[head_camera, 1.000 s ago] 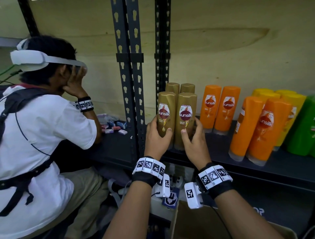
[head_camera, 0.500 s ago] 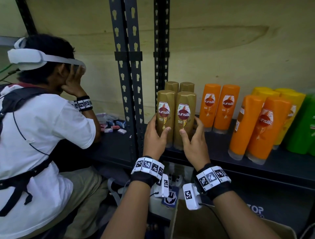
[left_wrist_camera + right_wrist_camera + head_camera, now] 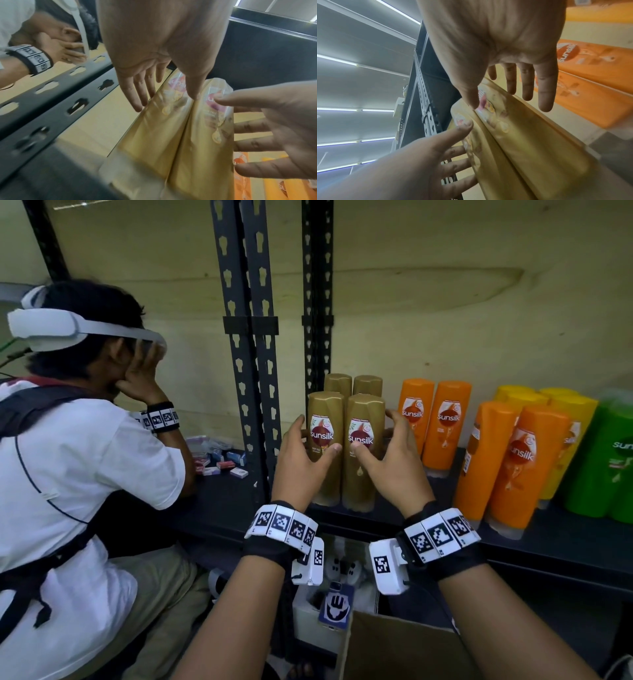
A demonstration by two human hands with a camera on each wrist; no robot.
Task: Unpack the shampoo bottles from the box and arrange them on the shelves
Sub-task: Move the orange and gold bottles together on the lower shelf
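Note:
Two gold Sunsilk bottles, the left one (image 3: 324,412) and the right one (image 3: 363,414), stand side by side at the front left of the dark shelf (image 3: 565,542), with two more gold bottles (image 3: 352,383) behind them. My left hand (image 3: 317,436) flanks the left bottle (image 3: 154,135), fingers straight and spread, thumb tip touching its label. On the other side my right hand (image 3: 373,431) flanks the right bottle (image 3: 513,135), fingers straight, thumb on its label. Neither hand curls round a bottle. The open cardboard box (image 3: 394,652) sits below my forearms.
Orange bottles (image 3: 435,422) stand right of the gold ones, with more orange (image 3: 513,463), yellow (image 3: 568,412) and green (image 3: 609,457) further right. Perforated black uprights (image 3: 250,371) rise just left. A seated person (image 3: 68,474) with a headset fills the left; small boxes (image 3: 222,463) lie there.
Both hands slid up the two front gold bottles and their fingers straightened and spread. The bottles stay standing in the same spot on the shelf.

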